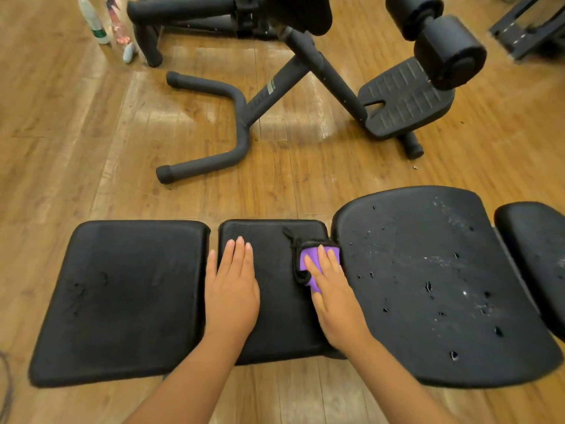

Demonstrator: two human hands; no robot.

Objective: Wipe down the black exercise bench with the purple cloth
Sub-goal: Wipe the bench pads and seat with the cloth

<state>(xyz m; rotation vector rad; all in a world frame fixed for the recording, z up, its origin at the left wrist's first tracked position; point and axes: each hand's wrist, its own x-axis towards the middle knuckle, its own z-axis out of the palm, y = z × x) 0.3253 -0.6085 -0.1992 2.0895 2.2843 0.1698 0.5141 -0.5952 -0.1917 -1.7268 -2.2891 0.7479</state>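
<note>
Wooden floor (76, 123) in warm brown planks spreads under everything we see, and low across it lies the black bench (122, 301), made of separate padded sections set side by side. We see the wide section on the right pitted with small tears and flecked with pale specks, while the left one looks smoother with faint dents. On the narrow middle pad our left hand (232, 289) rests flat, fingers straight and together, holding nothing. Our right hand (333, 298) presses the purple cloth (308, 261) against that same pad's right edge with straight fingers; the cloth is small and bunched, bright violet with a black trim and a black cord trailing off its upper left. Beyond the bench stands another black exercise machine (305, 75), and two spray bottles (91, 19) sit at the far left.
</note>
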